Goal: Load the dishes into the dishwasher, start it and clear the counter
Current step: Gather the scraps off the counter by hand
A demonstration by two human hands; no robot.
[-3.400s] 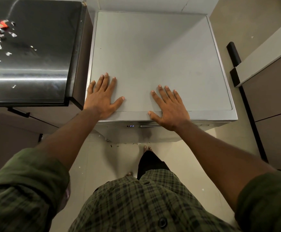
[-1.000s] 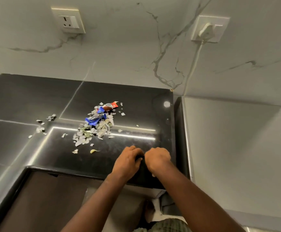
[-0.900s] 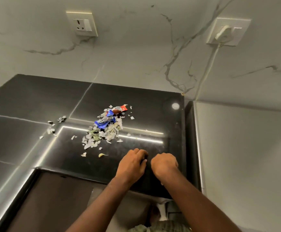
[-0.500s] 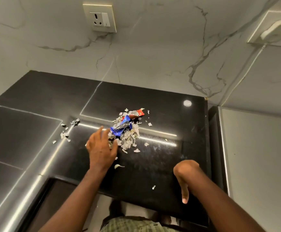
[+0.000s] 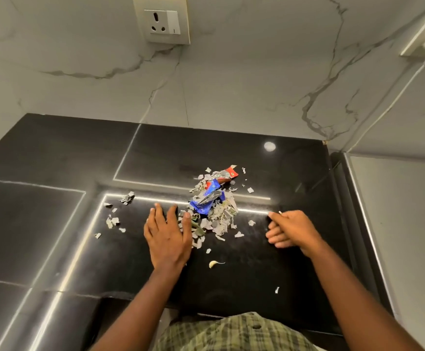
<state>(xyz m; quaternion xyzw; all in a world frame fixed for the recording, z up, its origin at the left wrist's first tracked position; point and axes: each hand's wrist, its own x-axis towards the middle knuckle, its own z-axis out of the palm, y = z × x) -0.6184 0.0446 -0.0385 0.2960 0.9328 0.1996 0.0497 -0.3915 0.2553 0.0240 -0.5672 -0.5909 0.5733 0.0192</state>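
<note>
From the head view, the left hand (image 5: 167,236) lies flat, fingers straight, on the black tabletop (image 5: 54,224), touching the litter pile (image 5: 212,206) just to its right, while the right hand (image 5: 291,230), loosely curled, perhaps pinches a scrap beyond it.

Two hands: left hand (image 5: 167,236), right hand (image 5: 291,230). One scrap pile (image 5: 212,206) between them. One garlic clove (image 5: 213,263). One empty wall socket (image 5: 162,20).

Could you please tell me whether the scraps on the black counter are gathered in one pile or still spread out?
Mostly piled, partly spread: the torn paper and wrapper scraps form one heap, with stray bits around it.
</note>
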